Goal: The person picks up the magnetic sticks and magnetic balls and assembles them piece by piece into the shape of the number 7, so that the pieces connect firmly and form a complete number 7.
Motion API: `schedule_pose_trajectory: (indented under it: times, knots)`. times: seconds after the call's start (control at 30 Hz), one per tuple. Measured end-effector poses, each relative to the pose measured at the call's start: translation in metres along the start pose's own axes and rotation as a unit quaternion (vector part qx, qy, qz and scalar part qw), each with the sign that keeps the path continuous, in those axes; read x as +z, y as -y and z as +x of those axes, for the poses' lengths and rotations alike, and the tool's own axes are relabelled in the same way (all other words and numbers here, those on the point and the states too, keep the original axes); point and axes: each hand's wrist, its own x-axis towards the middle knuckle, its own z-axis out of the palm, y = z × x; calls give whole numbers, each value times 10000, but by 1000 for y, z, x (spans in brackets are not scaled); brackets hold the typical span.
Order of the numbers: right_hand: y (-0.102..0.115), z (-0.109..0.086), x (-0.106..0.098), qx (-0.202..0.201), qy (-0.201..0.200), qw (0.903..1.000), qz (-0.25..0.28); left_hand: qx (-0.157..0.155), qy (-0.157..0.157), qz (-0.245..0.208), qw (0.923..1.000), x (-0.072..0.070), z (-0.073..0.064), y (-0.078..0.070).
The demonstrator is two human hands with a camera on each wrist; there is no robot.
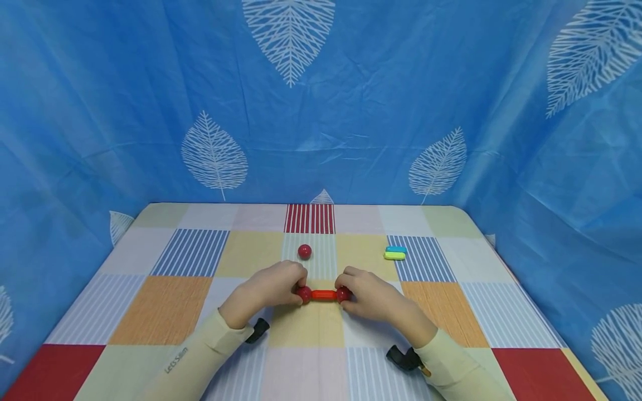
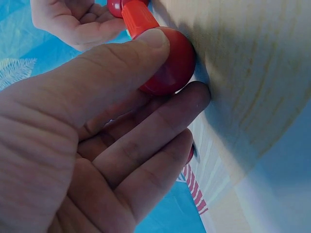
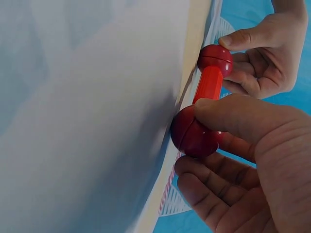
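A: Where is the red rod [image 1: 324, 295] seen to lie?

B: It is placed over the patchwork-covered bench [image 1: 160, 312], between the left hand [image 1: 273, 284] and the right hand [image 1: 373, 295]. Its long axis is directed from left to right, so that one end is turned toward each hand. Whether the cloth is touched by the rod cannot be told.

A: How are the hands themselves disposed?

B: Both are narrowed about their objects. By the left hand the left ball [image 1: 304, 294] is pinched between thumb and fingers; by the right hand the right ball [image 1: 343, 294] is gripped in the same manner. The middle of the rod is exposed between them.

A: Is either hand placed nearer to the rod?

B: No clear difference is shown. The two balls are set against opposite ends of the rod, in line with its axis. It may be judged that any push or pull is best kept along this single line; how deeply the ends are seated is hidden.

A: And the remaining pieces?

B: A loose ball [image 1: 304, 252], also red, is situated on the far side of the left ball, apart from it and nearer to the left hand. At the far right, nearer to the right hand, a blue stick [image 1: 397, 249] and a yellow-green stick [image 1: 394, 256] are laid closely side by side, roughly parallel to the rod.
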Motion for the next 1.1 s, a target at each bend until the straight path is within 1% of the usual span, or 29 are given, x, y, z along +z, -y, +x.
schedule_pose_trajectory:
  times: [0.33, 0.53, 0.9, 1.1]
  knots:
    - [0, -1, 2, -15, -64, 10000, -10, 57, -48, 55, 10000, 0, 0, -1]
    - [-2, -2, 1, -26, -46, 10000, 73, -25, -9, 40, 10000, -2, -1, -3]
    - [-6, -8, 1, -120, -39, 9995, 274, -121, 23, 7, 9999, 0, 0, -3]
    - [-10, -13, 1, -9, -18, 9994, 331, -73, -1, 11, 10000, -1, 0, -4]
